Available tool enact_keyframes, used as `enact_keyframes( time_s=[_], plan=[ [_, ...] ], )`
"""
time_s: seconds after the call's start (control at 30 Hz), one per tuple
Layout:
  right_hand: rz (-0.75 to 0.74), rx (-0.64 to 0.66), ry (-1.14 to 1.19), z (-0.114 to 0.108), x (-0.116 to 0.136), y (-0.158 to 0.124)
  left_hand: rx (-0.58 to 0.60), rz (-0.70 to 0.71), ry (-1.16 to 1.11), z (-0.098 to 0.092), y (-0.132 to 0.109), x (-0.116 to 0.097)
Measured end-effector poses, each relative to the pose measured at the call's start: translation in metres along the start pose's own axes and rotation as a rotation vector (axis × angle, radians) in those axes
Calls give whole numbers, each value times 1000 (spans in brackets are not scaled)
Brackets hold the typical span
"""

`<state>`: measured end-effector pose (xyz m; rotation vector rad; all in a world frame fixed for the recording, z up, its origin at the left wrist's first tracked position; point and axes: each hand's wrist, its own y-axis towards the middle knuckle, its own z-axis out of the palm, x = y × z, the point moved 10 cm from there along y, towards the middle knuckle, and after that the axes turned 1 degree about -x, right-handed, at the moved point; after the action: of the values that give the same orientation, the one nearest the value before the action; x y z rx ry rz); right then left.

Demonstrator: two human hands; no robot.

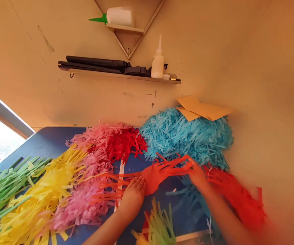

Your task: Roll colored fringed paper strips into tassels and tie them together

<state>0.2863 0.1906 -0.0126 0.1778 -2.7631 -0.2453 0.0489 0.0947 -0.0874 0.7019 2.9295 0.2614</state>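
Observation:
A sheet of red tissue paper (155,178), cut into fringe at both ends, lies over the blue table. My left hand (134,195) rests flat on it, fingers stretched out side by side, with the left fringe spreading out beneath. At the other end, my right hand (197,175) has its fingers closed on the red strips, which stretch between the two hands. My right fingertips are slightly blurred. Close to the right forearm hangs a bundle of red fringe (236,194). A green and yellow fringe piece (162,224) lies at the front, between my arms.
Blue fringe (185,136) is heaped at the back, with orange paper pieces (203,108) on top. Pink (95,163), dark red (125,143), yellow (47,187) and green fringe (16,183) cover the left. A wall shelf (106,74) holds a hair straightener (95,64) and a white bottle (157,64).

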Motion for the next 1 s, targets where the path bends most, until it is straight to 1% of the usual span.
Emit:
enact_keyframes(
  time_s=[0.03, 0.07, 0.1, 0.13, 0.17, 0.2, 0.23, 0.27, 0.3, 0.33, 0.37, 0.4, 0.43, 0.47, 0.5, 0.53, 0.57, 0.6, 0.63, 0.67, 0.73, 0.77, 0.8, 0.83, 0.9, 1.0],
  plan=[
    [57, -61, 2, -14, -14, -3, 21, -12, -18, 6, 0, -2],
    [101, -154, 11, -28, -21, -9, 31, -24, -33, 10, 0, -4],
    [110, -254, 29, -41, -17, -17, 36, -34, -46, 12, 0, -5],
    [80, -344, 71, -48, -4, -27, 45, -40, -54, 14, -1, -6],
    [-11, -371, 125, -46, 21, -37, 55, -44, -59, 16, -2, -6],
    [-186, -240, 175, -26, 59, -44, 65, -47, -58, 17, -3, -7],
    [-374, -28, 198, 4, 100, -53, 74, -49, -55, 17, -5, -7],
    [-495, 166, 199, 33, 131, -64, 84, -52, -48, 18, -6, -7],
    [-567, 299, 195, 56, 152, -71, 93, -56, -38, 18, -8, -7],
    [-604, 393, 173, 74, 163, -74, 102, -61, -27, 19, -9, -7],
    [-591, 443, 131, 88, 162, -70, 110, -63, -16, 19, -11, -7],
    [-532, 448, 65, 95, 150, -61, 119, -63, -8, 20, -12, -7],
    [-428, 421, -25, 96, 129, -48, 126, -64, -5, 21, -14, -7],
    [-293, 363, -130, 89, 103, -34, 133, -65, -8, 22, -15, -7],
    [-150, 278, -234, 75, 76, -23, 140, -66, -18, 23, -16, -7],
    [-32, 182, -317, 57, 55, -16, 149, -68, -33, 24, -16, -7],
    [42, 89, -362, 38, 44, -14, 159, -73, -49, 25, -16, -7],
    [46, 21, -359, 25, 44, -16, 170, -83, -65, 26, -16, -7],
    [-33, -2, -310, 20, 57, -20, 181, -94, -78, 26, -15, -7],
    [-184, 31, -225, 25, 78, -27, 190, -107, -88, 26, -15, -6],
    [-532, 202, -17, 47, 125, -53, 196, -127, -108, 24, -14, -5],
    [-659, 302, 67, 59, 141, -66, 191, -131, -121, 22, -14, -5],
    [-726, 389, 126, 72, 149, -74, 180, -131, -139, 19, -14, -4],
    [-733, 456, 167, 83, 148, -77, 165, -133, -162, 16, -14, -2],
    [-649, 523, 231, 100, 134, -69, 123, -151, -228, 7, -16, 7],
    [-501, 542, 295, 111, 107, -50, 99, -222, -349, -3, -18, 26]
  ],
)
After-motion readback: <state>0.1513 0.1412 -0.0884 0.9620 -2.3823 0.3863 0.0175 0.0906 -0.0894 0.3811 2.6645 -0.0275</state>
